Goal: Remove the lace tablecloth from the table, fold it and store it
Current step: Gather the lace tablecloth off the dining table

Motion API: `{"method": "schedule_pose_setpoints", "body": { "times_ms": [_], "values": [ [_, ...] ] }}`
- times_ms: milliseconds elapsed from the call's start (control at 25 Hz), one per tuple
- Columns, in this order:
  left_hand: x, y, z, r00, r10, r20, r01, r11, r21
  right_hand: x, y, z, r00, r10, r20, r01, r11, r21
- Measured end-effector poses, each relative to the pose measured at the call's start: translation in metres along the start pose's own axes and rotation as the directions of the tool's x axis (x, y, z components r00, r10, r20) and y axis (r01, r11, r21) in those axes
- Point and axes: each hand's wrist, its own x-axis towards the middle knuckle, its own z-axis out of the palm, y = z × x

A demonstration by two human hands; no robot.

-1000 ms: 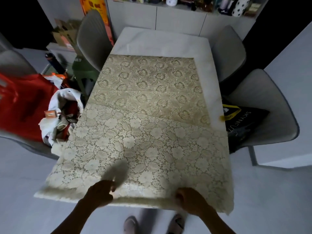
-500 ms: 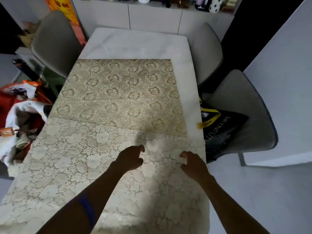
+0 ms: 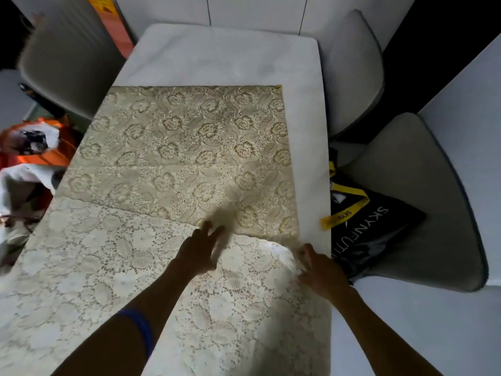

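Fingers [image 3: 207, 229] of your left hand [image 3: 196, 253] lie straight, flat on the lace tablecloth [image 3: 108, 256]; your right hand [image 3: 321, 270] pinches its fold near the desk [image 3: 222, 55] right edge.

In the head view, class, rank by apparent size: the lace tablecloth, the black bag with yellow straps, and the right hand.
1. lace tablecloth, by far the largest.
2. black bag, partly hidden by the table.
3. right hand, smallest, though its nearness to the camera enlarges it.

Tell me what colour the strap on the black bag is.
Yellow. The strap lies across the black bag, clearest in the head view.
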Motion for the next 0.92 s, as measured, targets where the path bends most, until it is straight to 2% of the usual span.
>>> {"method": "schedule_pose_setpoints", "body": {
  "times_ms": [40, 120, 200, 240, 280, 320, 360, 400, 440, 480, 520, 600, 680, 760, 800, 840, 920],
  "values": [
    [0.003, -0.005, -0.001, 1.0, 0.015, -0.015, -0.015, 1.0, 0.013, 0.003, -0.003, -0.006, 0.999, 0.002, 0.051, -0.002, 1.0, -0.009],
    [0.008, -0.016, -0.009, 0.997, 0.07, -0.015, -0.069, 0.996, 0.063, 0.011, -0.01, -0.029, 0.971, -0.009, 0.239, 0.027, 0.997, -0.072],
    [0.012, -0.032, -0.028, 0.995, 0.101, 0.017, -0.101, 0.995, 0.015, 0.029, -0.023, -0.067, 0.914, -0.03, 0.404, 0.07, 0.994, -0.085],
    [0.015, -0.044, -0.042, 0.996, 0.092, 0.009, -0.092, 0.995, -0.027, 0.04, -0.033, -0.086, 0.909, -0.052, 0.414, 0.088, 0.994, -0.068],
    [0.021, -0.057, -0.058, 0.997, 0.056, -0.047, -0.06, 0.994, -0.092, 0.052, -0.044, -0.105, 0.941, -0.088, 0.327, 0.097, 0.995, -0.011],
    [0.028, -0.072, -0.076, 0.985, -0.017, -0.17, -0.015, 0.982, -0.187, 0.063, -0.056, -0.122, 0.985, -0.094, 0.146, 0.085, 0.994, 0.066],
    [0.034, -0.087, -0.093, 0.939, -0.136, -0.317, 0.037, 0.953, -0.299, 0.076, -0.068, -0.138, 0.994, -0.05, -0.096, 0.063, 0.989, 0.135],
    [0.039, -0.101, -0.109, 0.847, -0.269, -0.459, 0.065, 0.909, -0.412, 0.086, -0.08, -0.151, 0.941, 0.034, -0.336, 0.025, 0.985, 0.171],
    [0.042, -0.111, -0.12, 0.758, -0.353, -0.548, 0.055, 0.873, -0.485, 0.091, -0.091, -0.158, 0.868, 0.113, -0.483, -0.011, 0.978, 0.208],
    [0.044, -0.117, -0.124, 0.728, -0.378, -0.572, 0.041, 0.857, -0.514, 0.092, -0.099, -0.158, 0.834, 0.154, -0.53, -0.032, 0.972, 0.232],
    [0.041, -0.117, -0.123, 0.766, -0.35, -0.54, 0.025, 0.855, -0.518, 0.089, -0.109, -0.15, 0.846, 0.145, -0.513, -0.046, 0.979, 0.2],
    [0.026, -0.106, -0.1, 0.881, -0.222, -0.418, -0.013, 0.872, -0.49, 0.073, -0.125, -0.109, 0.921, 0.06, -0.384, -0.045, 0.998, 0.048],
    [-0.003, -0.089, -0.054, 0.979, -0.061, -0.195, -0.025, 0.912, -0.41, 0.047, -0.133, -0.049, 0.978, 0.06, -0.201, -0.052, 0.998, 0.043],
    [-0.032, -0.074, -0.001, 0.996, 0.068, 0.051, -0.052, 0.96, -0.276, 0.02, -0.135, 0.003, 0.971, 0.201, -0.126, -0.17, 0.959, 0.225],
    [-0.044, -0.068, 0.021, 0.987, 0.121, 0.106, -0.101, 0.98, -0.173, 0.009, -0.133, 0.02, 0.948, 0.284, -0.142, -0.232, 0.925, 0.301],
    [-0.056, -0.061, 0.039, 0.979, 0.174, 0.107, -0.165, 0.982, -0.088, 0.0, -0.131, 0.032, 0.921, 0.352, -0.165, -0.277, 0.892, 0.356],
    [-0.08, -0.049, 0.061, 0.961, 0.275, 0.012, -0.275, 0.961, 0.015, -0.012, -0.127, 0.046, 0.884, 0.441, -0.155, -0.33, 0.824, 0.461]
  ]
}}
